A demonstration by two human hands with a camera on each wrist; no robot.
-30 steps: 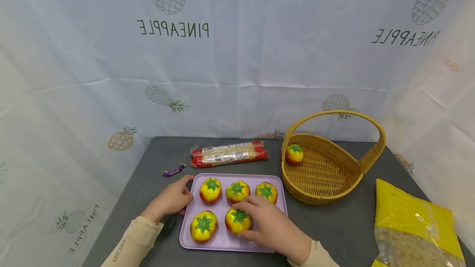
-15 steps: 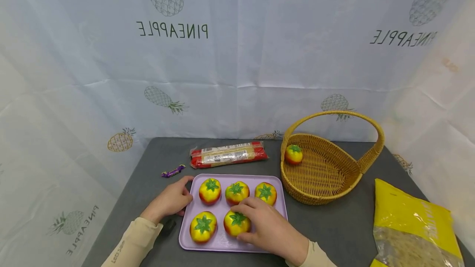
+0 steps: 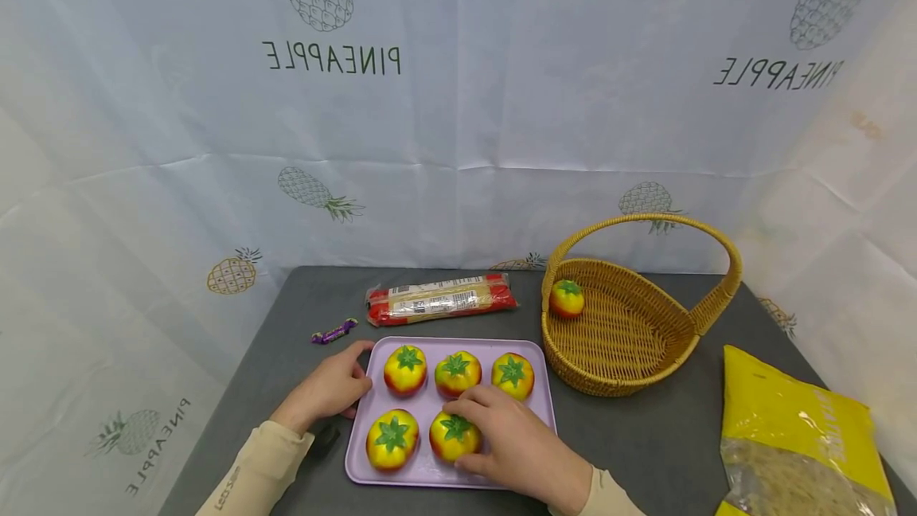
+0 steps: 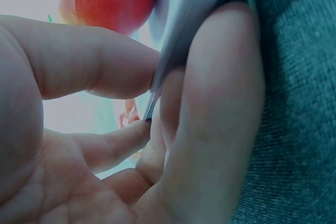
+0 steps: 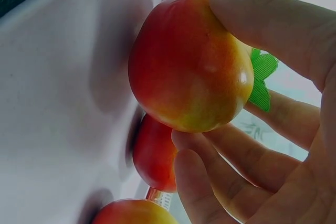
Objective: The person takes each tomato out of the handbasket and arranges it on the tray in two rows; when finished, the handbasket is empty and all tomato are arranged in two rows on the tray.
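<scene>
My right hand holds an artificial red-and-yellow fruit with a green leaf cap, at the near row of a lilac tray. In the right wrist view, thumb and fingers curl round this fruit just over the tray's surface; whether it touches the tray I cannot tell. My left hand pinches the tray's left rim, with digits above and below it. Another such fruit sits left of the held one. Three more, including a middle one, form the far row.
A wicker basket with a tall handle stands to the right and has one similar fruit inside. Behind the tray lies a red-ended packet. A purple-wrapped candy is at left, a yellow bag at far right.
My right hand has shifted the held fruit slightly to the left. The left hand stays at the tray's rim, and the other fruits keep their places.
</scene>
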